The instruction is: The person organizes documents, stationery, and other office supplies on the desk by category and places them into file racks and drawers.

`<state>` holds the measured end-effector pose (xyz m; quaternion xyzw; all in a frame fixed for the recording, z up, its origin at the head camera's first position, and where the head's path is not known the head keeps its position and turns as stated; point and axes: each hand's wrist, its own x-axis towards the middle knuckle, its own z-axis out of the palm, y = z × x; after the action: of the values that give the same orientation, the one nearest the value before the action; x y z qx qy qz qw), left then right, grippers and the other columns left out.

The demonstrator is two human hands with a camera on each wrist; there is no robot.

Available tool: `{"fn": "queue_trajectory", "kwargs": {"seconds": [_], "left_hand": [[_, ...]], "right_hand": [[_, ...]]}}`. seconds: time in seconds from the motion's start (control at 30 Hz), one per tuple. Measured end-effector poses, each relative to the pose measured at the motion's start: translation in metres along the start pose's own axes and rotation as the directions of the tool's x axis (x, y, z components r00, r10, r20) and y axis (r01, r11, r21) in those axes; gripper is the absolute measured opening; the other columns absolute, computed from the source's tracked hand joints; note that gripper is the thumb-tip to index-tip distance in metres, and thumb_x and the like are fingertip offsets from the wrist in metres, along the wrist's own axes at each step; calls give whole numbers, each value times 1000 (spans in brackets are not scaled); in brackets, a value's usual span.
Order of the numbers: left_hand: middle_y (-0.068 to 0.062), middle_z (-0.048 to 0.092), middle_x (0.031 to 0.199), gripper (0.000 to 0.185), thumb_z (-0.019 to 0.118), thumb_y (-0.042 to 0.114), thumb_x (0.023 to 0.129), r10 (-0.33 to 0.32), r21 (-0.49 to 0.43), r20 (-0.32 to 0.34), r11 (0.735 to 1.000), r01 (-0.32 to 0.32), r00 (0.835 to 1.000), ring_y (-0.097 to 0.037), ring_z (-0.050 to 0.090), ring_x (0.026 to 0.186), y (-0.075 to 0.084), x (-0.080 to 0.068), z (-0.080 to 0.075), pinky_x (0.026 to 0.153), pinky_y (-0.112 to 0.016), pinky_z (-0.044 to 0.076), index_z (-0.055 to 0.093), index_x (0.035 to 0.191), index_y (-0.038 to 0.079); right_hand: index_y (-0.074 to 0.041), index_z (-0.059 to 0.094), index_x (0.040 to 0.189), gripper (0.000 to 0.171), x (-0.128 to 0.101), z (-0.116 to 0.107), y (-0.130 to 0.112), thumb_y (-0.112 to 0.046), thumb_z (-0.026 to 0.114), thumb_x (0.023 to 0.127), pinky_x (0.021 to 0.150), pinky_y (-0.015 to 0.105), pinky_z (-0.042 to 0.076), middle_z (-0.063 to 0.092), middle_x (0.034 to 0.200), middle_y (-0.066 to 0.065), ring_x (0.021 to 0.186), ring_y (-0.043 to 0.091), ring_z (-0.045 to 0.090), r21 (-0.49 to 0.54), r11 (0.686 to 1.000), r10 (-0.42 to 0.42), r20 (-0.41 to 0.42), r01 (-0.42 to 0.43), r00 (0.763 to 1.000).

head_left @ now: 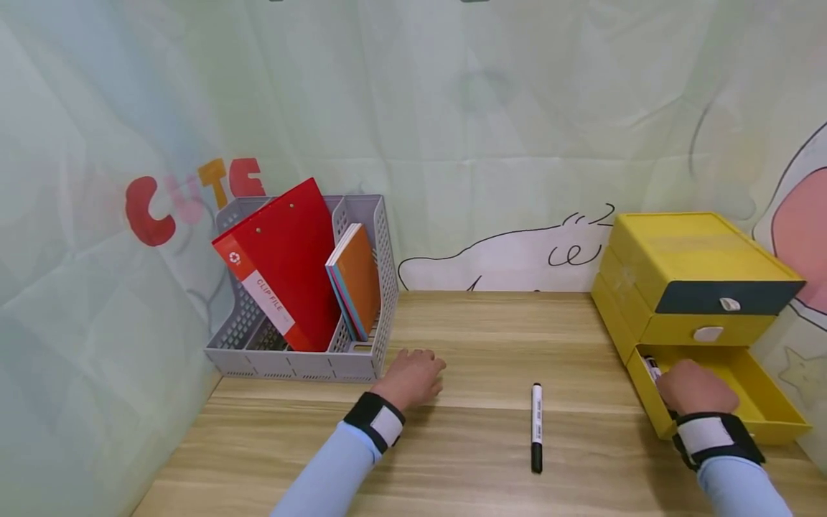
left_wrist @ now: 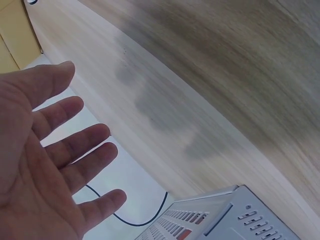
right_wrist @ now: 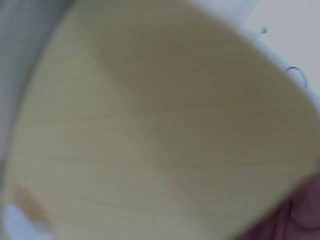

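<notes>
- The right hand [head_left: 694, 388] lies inside the open bottom drawer [head_left: 769, 402] of the yellow drawer unit [head_left: 685, 266], at the drawer's left front corner; its fingers curl downward, and I cannot tell whether they hold anything.
- A small black-and-white object [head_left: 651, 368] lies in the drawer just behind the right hand, mostly hidden by it; it is too small to name.
- The drawer unit stands at the right end of the table [head_left: 491, 337], against the backdrop; its two upper drawers are shut, the top one dark-fronted.
- A black-and-white marker [head_left: 536, 427] lies on the table left of the drawer unit, well apart from both hands, pointing front to back.
- The left hand [head_left: 413, 377] rests on the table further left of the marker, fingers spread and relaxed, holding nothing; the left wrist view shows its open palm above the wood.
- A grey file rack [head_left: 291, 359] stands just beyond the left hand, far left of the drawer unit, holding a leaning red clip file [head_left: 284, 258] and an orange notebook [head_left: 358, 276].
- The right wrist view is blurred: only pale yellow surface and a sliver of finger at the lower right corner.
</notes>
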<state>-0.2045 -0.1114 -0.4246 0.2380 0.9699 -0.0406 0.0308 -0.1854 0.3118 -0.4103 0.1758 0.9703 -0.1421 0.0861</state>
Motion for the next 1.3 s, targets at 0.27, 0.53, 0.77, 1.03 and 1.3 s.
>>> {"fn": "queue_trajectory", "kwargs": {"seconds": [0.27, 0.53, 0.77, 1.03, 1.3], "left_hand": [[-7, 64, 121, 34, 65, 30, 96, 0, 5, -11, 1000, 1, 1000, -26, 59, 115, 0, 2, -2, 103, -52, 42, 66, 126, 15], [-7, 63, 124, 35, 63, 31, 97, -15, -4, 13, 1000, 15, 1000, -25, 58, 117, -2, 4, -6, 105, -52, 40, 65, 129, 15], [-7, 64, 123, 35, 64, 30, 97, -10, -18, 1, 1000, 10, 1000, -26, 58, 117, -2, 3, -4, 106, -53, 39, 65, 128, 14], [-7, 64, 120, 32, 64, 29, 96, -6, -25, -14, 1000, 6, 1000, -26, 59, 115, 0, 1, 1, 105, -54, 40, 67, 124, 14], [-8, 64, 122, 33, 63, 29, 97, 1, -27, -9, 1000, -1, 1000, -26, 58, 117, 1, 0, 4, 106, -54, 39, 66, 125, 14]], "right_hand": [[2, 61, 70, 35, -18, -5, -32, -19, 46, 93, 49, 42, 40, 49, 60, 14, 57, 33, 51, 42, 988, -141, -160, 150, 977], [5, 70, 97, 34, -36, 24, -81, -25, 54, 97, 58, 44, 48, 63, 80, 17, 69, 29, 56, 4, 957, -288, -53, 289, 956], [-5, 68, 78, 42, -61, 63, -112, -46, 71, 87, 52, 30, 36, 54, 65, 4, 60, 20, 50, -11, 943, -329, 109, 332, 938], [-9, 58, 63, 32, -70, 80, -116, -27, 76, 82, 45, 30, 36, 51, 58, 3, 53, 19, 50, -55, 935, -346, 58, 349, 936], [-4, 58, 70, 19, -62, 77, -106, -12, 65, 86, 48, 33, 39, 50, 62, 6, 55, 21, 49, 6, 929, -371, -2, 371, 929]]}}
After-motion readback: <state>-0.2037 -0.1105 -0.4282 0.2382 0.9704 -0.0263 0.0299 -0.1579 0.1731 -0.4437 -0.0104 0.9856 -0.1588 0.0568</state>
